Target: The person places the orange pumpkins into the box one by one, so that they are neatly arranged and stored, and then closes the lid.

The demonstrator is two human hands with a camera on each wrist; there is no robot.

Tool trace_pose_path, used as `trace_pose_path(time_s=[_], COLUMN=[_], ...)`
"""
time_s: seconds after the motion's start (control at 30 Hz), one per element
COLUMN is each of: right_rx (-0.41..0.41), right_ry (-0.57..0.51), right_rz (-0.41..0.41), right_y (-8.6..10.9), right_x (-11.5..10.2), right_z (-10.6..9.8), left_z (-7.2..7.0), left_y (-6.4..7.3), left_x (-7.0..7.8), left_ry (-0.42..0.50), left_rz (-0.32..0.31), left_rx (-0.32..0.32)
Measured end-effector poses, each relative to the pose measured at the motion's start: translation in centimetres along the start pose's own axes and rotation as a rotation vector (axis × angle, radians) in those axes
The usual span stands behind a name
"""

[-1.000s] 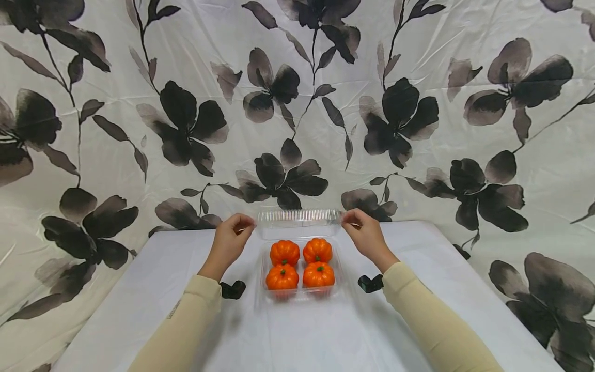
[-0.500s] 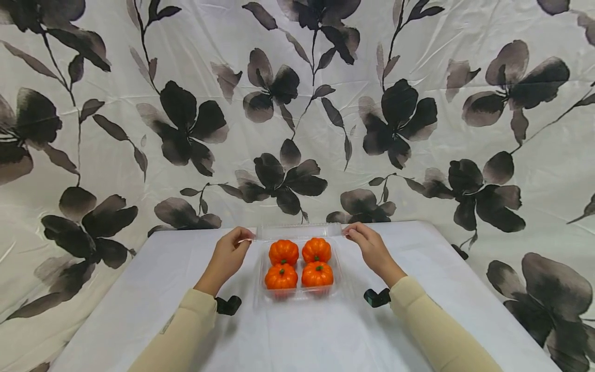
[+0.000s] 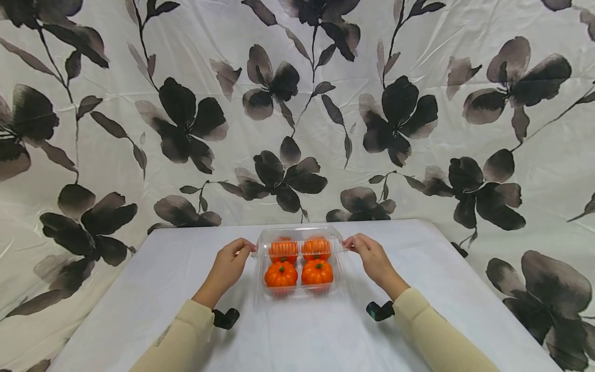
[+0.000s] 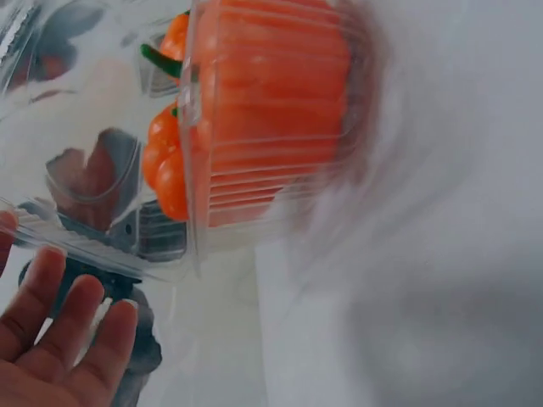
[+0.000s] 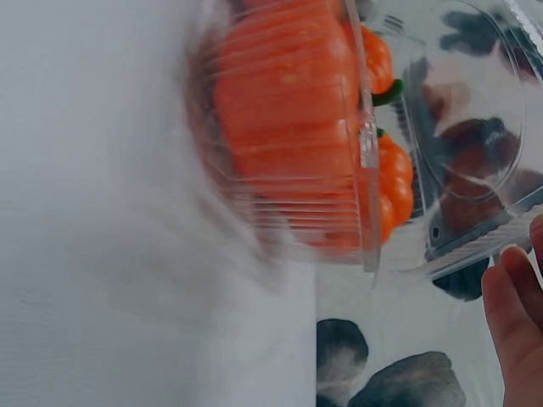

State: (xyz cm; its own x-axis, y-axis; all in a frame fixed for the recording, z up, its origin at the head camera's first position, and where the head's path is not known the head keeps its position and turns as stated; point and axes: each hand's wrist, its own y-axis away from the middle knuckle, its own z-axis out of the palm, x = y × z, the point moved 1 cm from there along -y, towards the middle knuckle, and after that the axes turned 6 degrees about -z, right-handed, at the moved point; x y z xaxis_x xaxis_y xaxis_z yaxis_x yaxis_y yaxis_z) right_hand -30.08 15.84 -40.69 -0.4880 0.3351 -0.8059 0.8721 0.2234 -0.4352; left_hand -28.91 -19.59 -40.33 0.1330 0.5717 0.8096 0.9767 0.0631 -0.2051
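Note:
Several small orange pumpkins (image 3: 281,275) with green stems sit in two rows inside a clear plastic clamshell container (image 3: 299,294). Its hinged lid (image 3: 299,233) stands partly folded over, with the ribbed edge in front of the back-row pumpkins. My left hand (image 3: 229,264) pinches the lid's left corner between thumb and fingertips. At the opposite corner, my right hand (image 3: 373,259) pinches the lid the same way. In the left wrist view the raised lid (image 4: 85,110) leans over the pumpkins, and other fingers (image 4: 110,339) extend below its edge. The right wrist view mirrors this, with the lid (image 5: 467,144) above the fingertips.
A white cloth covers the table (image 3: 297,341), whose far edge runs just behind the container. Behind it hangs a pale curtain (image 3: 325,181) with dark flowers. Black wrist cameras (image 3: 226,319) are strapped under both sleeves.
The lid has swung from upright behind the container toward me and down, now overlapping the back pumpkins. Both hands moved down and nearer with it, still pinching its corners.

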Motion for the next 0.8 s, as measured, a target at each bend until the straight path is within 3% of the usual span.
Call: trace_pose_path(time_s=[0.43, 0.8], right_rx=[0.003, -0.07], right_ry=[0.081, 0.122], right_rz=[0.224, 0.305], right_y=[1.6, 2.9], right_x=[0.9, 2.0], right_z=[1.1, 2.0], left_z=[1.1, 2.5], left_y=[1.8, 3.1], left_x=[-1.3, -2.4], left_ry=[-0.096, -0.121], left_rz=[-0.055, -0.16], left_rx=[-0.041, -0.12])
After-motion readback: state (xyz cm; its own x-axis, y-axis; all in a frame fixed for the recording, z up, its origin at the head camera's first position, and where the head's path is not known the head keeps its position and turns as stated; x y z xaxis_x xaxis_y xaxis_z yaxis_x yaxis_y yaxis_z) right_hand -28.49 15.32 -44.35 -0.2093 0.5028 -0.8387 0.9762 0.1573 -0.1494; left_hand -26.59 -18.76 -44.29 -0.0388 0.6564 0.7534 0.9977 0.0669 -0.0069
